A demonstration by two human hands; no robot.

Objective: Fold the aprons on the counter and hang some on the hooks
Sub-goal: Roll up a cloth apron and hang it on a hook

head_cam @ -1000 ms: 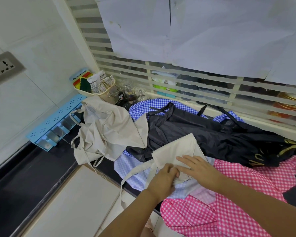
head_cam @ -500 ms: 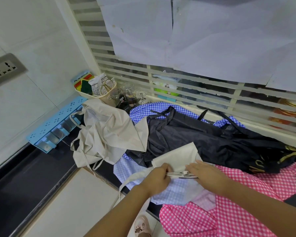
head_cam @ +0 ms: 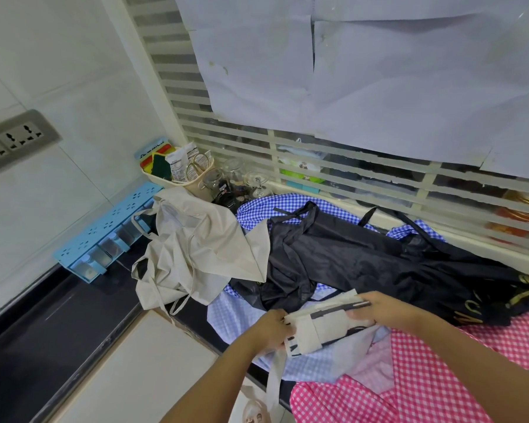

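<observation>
The black stone desk [head_cam: 43, 346] lies bare left of the crumpled black apron [head_cam: 364, 264], out to its front edge. Round that apron are one pink-checked apron [head_cam: 425, 392] front-right, blue-checked cloth [head_cam: 257, 209] beneath and one loose cream apron [head_cam: 196, 248] left. Just in front, left grip [head_cam: 269, 329] and right grip [head_cam: 385, 311] each clasp an end of one folded cream apron [head_cam: 315, 328]. A blue plastic drawer rack [head_cam: 110, 230] and glass jars [head_cam: 234, 170] crowd back-left.
</observation>
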